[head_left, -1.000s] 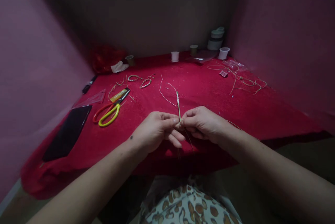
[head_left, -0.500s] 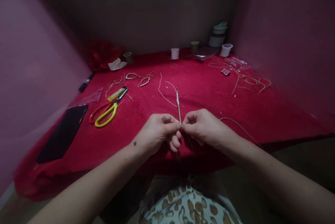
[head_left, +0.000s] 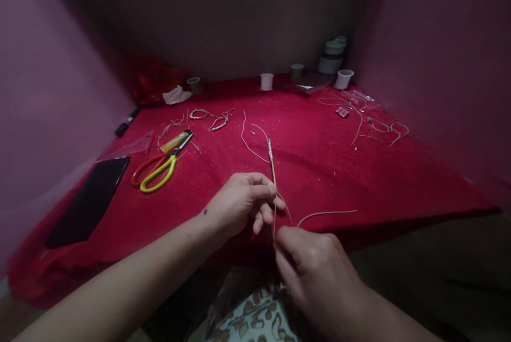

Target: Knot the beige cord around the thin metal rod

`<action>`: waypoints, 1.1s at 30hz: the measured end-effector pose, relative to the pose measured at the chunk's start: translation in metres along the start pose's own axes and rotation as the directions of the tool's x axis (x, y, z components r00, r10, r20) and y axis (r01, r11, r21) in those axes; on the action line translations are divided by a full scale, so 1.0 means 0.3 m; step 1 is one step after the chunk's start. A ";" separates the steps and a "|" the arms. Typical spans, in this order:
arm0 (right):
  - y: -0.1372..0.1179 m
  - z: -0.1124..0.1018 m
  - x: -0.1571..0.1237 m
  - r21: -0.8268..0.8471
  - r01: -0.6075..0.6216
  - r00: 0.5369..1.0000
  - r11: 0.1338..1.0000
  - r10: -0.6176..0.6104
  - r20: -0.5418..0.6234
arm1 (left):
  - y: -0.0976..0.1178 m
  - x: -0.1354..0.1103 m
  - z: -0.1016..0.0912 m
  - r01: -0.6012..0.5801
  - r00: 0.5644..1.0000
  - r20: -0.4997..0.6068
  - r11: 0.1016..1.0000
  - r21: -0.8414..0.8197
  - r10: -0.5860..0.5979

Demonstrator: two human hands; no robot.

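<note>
My left hand (head_left: 253,198) is closed, thumb and forefinger pinching greenish cords (head_left: 273,170) near the front edge of the cloth. Beyond it, the same cords run up to a short white braided section (head_left: 270,149), with a thin pale thread (head_left: 248,142) trailing to its left. My right hand (head_left: 319,259) is lower and nearer to me, its fingers closed on a cord strand (head_left: 274,219) stretched down from the left fingertips. Another cord (head_left: 327,213) curves out to the right above my right hand. The right fingertips are partly hidden.
Red cloth (head_left: 223,171) covers the table between pink side walls. Scissors (head_left: 162,166) and a dark flat object (head_left: 90,201) lie left. Finished-looking braided bracelets (head_left: 219,122) lie behind them. Loose cords (head_left: 385,124) lie right; small cups (head_left: 266,81) stand along the back.
My right hand has moved from beside the left fingertips down toward me, drawing a cord strand straight. My left hand keeps its pinch in nearly the same place. The loose cord at right has shifted.
</note>
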State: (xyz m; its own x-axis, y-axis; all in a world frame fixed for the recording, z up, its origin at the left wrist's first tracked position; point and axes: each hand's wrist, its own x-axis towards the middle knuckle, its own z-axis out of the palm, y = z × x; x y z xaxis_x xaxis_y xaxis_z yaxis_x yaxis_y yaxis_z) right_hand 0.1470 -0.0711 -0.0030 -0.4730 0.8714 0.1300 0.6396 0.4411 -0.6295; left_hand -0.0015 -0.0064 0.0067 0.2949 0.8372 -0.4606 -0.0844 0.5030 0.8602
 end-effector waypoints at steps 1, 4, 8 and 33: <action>-0.006 0.008 -0.011 -0.046 0.037 0.998 0.998 -0.034 0.057 | -0.002 0.000 0.001 0.002 1.000 0.002 1.000 -0.017 -0.002; -0.014 -0.018 -0.021 0.015 0.137 0.956 0.990 -0.136 0.262 | -0.010 -0.001 0.004 -0.008 1.000 -0.009 0.998 -0.054 0.008; 0.006 -0.110 0.031 0.306 -0.010 0.996 0.952 0.037 -0.083 | -0.017 -0.001 0.007 -0.036 0.999 -0.009 0.995 -0.090 0.035; 0.114 -0.085 0.243 0.640 -0.605 0.796 0.474 0.344 0.498 | -0.023 -0.029 0.012 -0.049 0.999 -0.015 0.999 0.019 0.049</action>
State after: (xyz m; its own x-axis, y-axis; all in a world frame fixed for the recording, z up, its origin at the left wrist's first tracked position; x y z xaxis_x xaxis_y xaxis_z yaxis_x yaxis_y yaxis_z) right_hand 0.1500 0.0129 0.0045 -0.4583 0.7387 -0.4942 0.2016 -0.4551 -0.8673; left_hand -0.0001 -0.0179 0.0055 0.2762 0.8640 -0.4209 -0.0807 0.4572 0.8857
